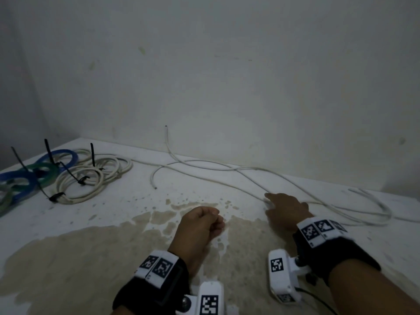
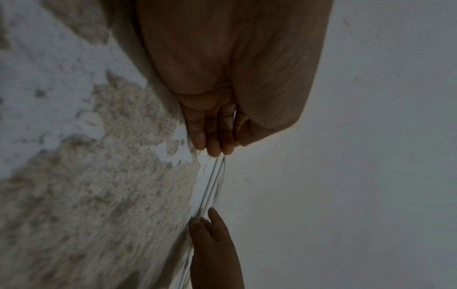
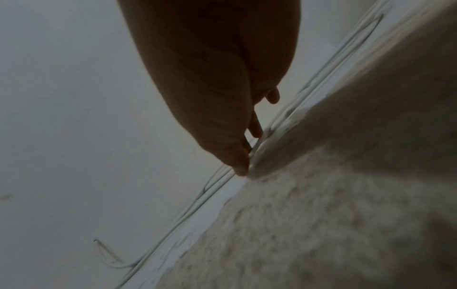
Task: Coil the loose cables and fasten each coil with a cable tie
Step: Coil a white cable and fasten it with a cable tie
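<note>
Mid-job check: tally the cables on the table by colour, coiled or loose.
White coils: 2
Loose white cable: 1
Blue coils: 2
Green coils: 2, one cut off by the frame edge
Total: 7

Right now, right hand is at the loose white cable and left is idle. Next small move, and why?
Probably close the right hand on the loose white cable and draw it in. Its fingertips reach the strand, but no grip shows. The cable sprawls uncoiled along the wall, while the tied coils lie far left. The left hand is curled, seemingly holding nothing.
</note>
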The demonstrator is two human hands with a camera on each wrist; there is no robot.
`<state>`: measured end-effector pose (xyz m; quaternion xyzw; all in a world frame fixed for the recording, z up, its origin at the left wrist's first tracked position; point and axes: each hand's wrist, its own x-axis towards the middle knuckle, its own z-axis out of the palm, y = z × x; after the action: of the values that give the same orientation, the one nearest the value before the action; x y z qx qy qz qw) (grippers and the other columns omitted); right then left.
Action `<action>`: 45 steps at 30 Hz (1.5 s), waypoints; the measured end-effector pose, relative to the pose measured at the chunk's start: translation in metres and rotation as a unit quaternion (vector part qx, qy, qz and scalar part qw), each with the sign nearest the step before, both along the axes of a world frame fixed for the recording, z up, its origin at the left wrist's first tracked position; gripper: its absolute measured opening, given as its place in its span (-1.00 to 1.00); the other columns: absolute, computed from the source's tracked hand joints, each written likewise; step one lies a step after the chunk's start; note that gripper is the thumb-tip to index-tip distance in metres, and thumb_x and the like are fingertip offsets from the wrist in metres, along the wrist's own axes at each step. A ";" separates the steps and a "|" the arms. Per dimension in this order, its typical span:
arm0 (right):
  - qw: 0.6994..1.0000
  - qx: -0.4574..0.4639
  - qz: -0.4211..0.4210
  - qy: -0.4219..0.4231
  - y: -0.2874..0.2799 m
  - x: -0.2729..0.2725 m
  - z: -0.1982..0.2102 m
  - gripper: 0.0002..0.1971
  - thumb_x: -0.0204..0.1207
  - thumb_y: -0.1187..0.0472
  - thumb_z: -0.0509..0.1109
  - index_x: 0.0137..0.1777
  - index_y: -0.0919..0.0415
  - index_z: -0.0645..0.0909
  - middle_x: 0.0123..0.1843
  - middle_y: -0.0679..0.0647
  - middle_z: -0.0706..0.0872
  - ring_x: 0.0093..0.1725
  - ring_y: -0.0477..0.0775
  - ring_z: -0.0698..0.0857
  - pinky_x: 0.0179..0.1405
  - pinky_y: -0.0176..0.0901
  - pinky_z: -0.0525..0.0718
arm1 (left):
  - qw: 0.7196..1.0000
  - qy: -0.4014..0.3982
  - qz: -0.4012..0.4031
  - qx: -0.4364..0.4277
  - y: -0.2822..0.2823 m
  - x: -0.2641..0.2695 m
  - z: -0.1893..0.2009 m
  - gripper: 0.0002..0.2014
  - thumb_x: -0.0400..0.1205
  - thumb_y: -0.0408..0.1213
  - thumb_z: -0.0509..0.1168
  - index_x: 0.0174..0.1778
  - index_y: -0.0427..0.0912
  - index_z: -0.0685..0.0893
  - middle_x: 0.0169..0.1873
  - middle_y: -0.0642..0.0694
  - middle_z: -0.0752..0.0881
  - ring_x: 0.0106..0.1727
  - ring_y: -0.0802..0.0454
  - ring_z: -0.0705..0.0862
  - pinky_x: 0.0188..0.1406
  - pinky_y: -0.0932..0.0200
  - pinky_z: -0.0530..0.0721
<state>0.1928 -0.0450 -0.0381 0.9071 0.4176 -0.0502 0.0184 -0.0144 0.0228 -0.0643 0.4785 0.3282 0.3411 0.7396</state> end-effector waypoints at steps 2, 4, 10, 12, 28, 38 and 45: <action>0.999 0.004 0.005 -0.037 0.001 -0.001 0.004 -0.64 0.63 0.03 0.17 0.43 -0.13 0.44 0.46 -0.04 0.48 0.44 0.07 0.43 0.44 0.10 0.23 | 1.000 0.001 0.000 -0.001 0.001 0.001 -0.002 -0.85 0.69 -0.44 0.20 -0.13 -0.31 0.66 -0.29 -0.18 0.73 -0.18 -0.06 0.70 -0.01 0.08 0.70; 0.999 -0.010 0.023 -0.045 -0.001 -0.004 0.010 -0.74 0.63 0.11 0.18 0.27 -0.10 0.55 0.33 -0.06 0.56 0.36 0.04 0.50 0.41 0.07 0.25 | 1.000 -0.002 0.002 -0.004 0.001 0.001 -0.002 -0.86 0.69 -0.44 0.20 -0.11 -0.30 0.66 -0.28 -0.19 0.73 -0.18 -0.06 0.70 0.00 0.08 0.70; 0.974 0.191 0.117 -0.034 -0.028 -0.015 0.045 -0.85 0.67 0.25 0.16 0.04 0.18 0.57 -0.14 0.12 0.67 -0.20 0.09 0.58 -0.24 -0.16 0.42 | 0.999 -0.027 0.016 -0.038 0.001 -0.003 0.001 -0.65 0.64 -0.44 0.25 0.28 0.02 0.46 0.00 -0.27 0.70 -0.04 -0.10 0.70 0.13 0.03 0.71; 0.953 0.259 0.152 -0.046 -0.041 -0.021 0.065 -0.84 0.64 0.23 0.23 0.04 0.20 0.64 -0.20 0.13 0.65 -0.25 0.09 0.57 -0.26 -0.13 0.45 | 0.999 0.001 0.033 0.009 0.003 -0.004 0.002 -0.51 0.62 -0.38 0.31 0.35 0.19 0.38 0.22 -0.19 0.62 0.08 -0.09 0.67 0.17 -0.04 0.68; 0.804 0.479 0.264 -0.233 -0.131 -0.053 0.200 -0.79 0.58 0.17 0.33 -0.04 0.28 0.74 -0.22 0.17 0.73 -0.21 0.12 0.64 -0.12 -0.17 0.48 | 0.843 0.127 0.051 0.520 -0.011 0.005 0.055 -0.49 0.65 0.16 0.14 -0.29 -0.23 0.65 -0.46 -0.06 0.65 -0.36 0.05 0.64 -0.26 0.05 0.61; 0.850 0.469 -0.040 -0.238 -0.184 0.038 0.201 -0.53 0.60 0.05 0.10 0.01 0.47 0.66 -0.04 0.45 0.71 -0.07 0.40 0.66 -0.05 0.04 0.55 | 0.917 0.136 -0.006 0.376 0.027 -0.051 0.082 -0.62 0.67 -0.15 0.26 -0.48 -0.15 0.65 -0.65 0.07 0.40 -0.62 0.14 0.30 -0.55 0.25 0.28; 0.957 0.248 -0.014 -0.153 -0.119 -0.018 0.148 -0.29 0.60 -0.13 0.20 0.67 -0.02 -0.01 0.64 0.11 0.24 0.59 0.17 0.22 0.54 0.29 0.00 | 0.971 -0.095 -0.034 0.215 0.003 -0.054 0.149 -0.70 0.75 -0.29 0.07 -0.27 -0.28 0.55 -0.63 0.08 0.25 -0.65 0.20 0.15 -0.72 0.41 0.12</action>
<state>0.1743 -0.1635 0.1099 0.8858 0.3962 0.1938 -0.1443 -0.0687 0.0257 0.0845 0.6025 0.1585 0.4226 0.6582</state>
